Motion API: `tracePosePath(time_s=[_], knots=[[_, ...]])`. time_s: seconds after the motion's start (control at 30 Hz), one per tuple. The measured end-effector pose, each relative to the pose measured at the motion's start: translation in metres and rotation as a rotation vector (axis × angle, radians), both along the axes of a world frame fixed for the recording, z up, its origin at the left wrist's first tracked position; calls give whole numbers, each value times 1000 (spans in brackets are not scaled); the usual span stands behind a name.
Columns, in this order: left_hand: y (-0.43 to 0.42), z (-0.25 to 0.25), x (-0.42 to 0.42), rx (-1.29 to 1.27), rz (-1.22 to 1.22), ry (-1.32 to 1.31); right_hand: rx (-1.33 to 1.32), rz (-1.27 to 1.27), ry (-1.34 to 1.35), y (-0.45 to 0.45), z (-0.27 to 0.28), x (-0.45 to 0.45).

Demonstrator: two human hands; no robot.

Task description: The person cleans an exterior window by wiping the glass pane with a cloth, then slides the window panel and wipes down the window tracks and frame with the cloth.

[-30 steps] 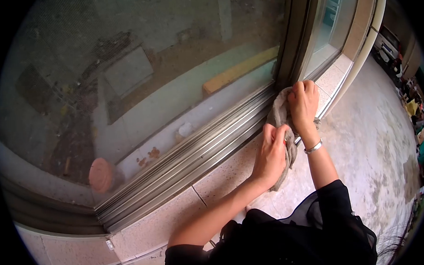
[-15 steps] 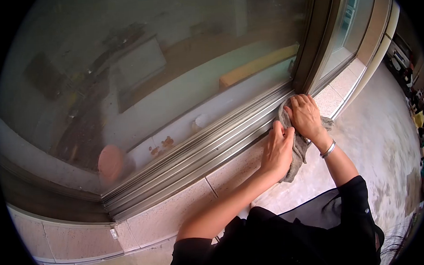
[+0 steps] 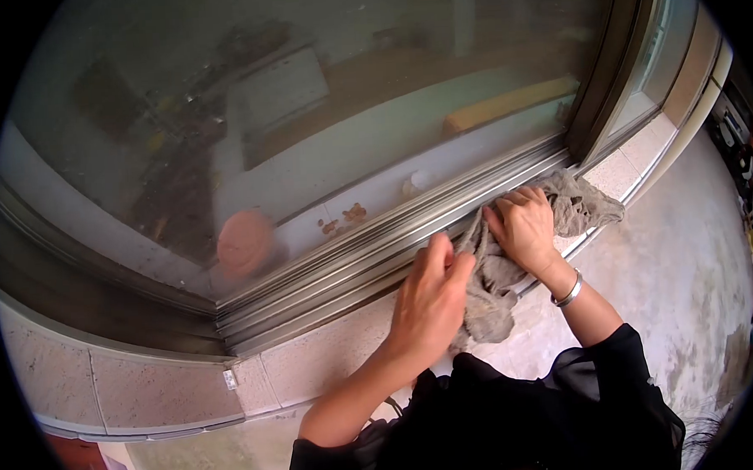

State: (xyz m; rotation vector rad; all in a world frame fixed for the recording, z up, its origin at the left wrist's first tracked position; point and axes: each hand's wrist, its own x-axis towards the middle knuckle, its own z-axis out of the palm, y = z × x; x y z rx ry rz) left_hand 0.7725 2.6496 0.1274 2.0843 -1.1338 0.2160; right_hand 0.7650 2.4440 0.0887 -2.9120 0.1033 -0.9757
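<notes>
A crumpled grey-brown rag (image 3: 493, 273) lies over the metal window track (image 3: 369, 260) and hangs down across the tiled sill. My right hand (image 3: 525, 228), with a silver bangle at its wrist, presses the rag into the track with bent fingers. Part of the cloth bunches out to the right of that hand. My left hand (image 3: 428, 304) is closed, thumb against curled fingers, just left of the rag and above the track's front edge. A small dark spot shows at its fingertips; what it pinches is not clear.
A large glass pane (image 3: 370, 92) stands behind the track, with a brown upright frame (image 3: 609, 65) on the right. A pinkish round object (image 3: 244, 242) shows through the glass. Tiled sill (image 3: 315, 364) runs along the front; pale floor (image 3: 647, 273) lies below right.
Both hands have moved left along the track relative to the upright frame. My left hand has drawn apart from the right, and the rag is spread wider. The view has shifted too.
</notes>
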Motion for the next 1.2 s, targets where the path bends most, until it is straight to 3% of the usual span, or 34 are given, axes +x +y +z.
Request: tracePosePath(time_s=[0.27, 0.37, 0.43, 0.57, 0.77, 0.9, 0.97, 1.0, 1.1, 1.2], knots=[[143, -21, -27, -84, 369, -63, 78, 246, -20, 135, -1, 8], [187, -33, -40, -180, 578, 93, 100, 380, 5, 187, 3, 13], [209, -43, -49, -173, 628, 76, 157, 511, 177, 223, 6, 14], [237, -60, -67, -211, 697, 92, 176, 658, 199, 292, -7, 29], [252, -68, -81, -194, 734, 58, 452, 914, 371, 344, -14, 56], [256, -72, -79, -30, 781, -150, 309, 1008, 284, 336, -16, 58], [255, -65, -71, 251, 880, -313, 285, 1035, 271, 334, -18, 64], [252, -63, -67, 257, 872, -318, 260, 1059, 250, 333, -19, 66], [242, -63, -52, 656, 957, -315, 278, 1095, 221, 330, -24, 70], [237, -62, -41, 789, 1002, -371, 420, 1155, 145, 327, -37, 69]])
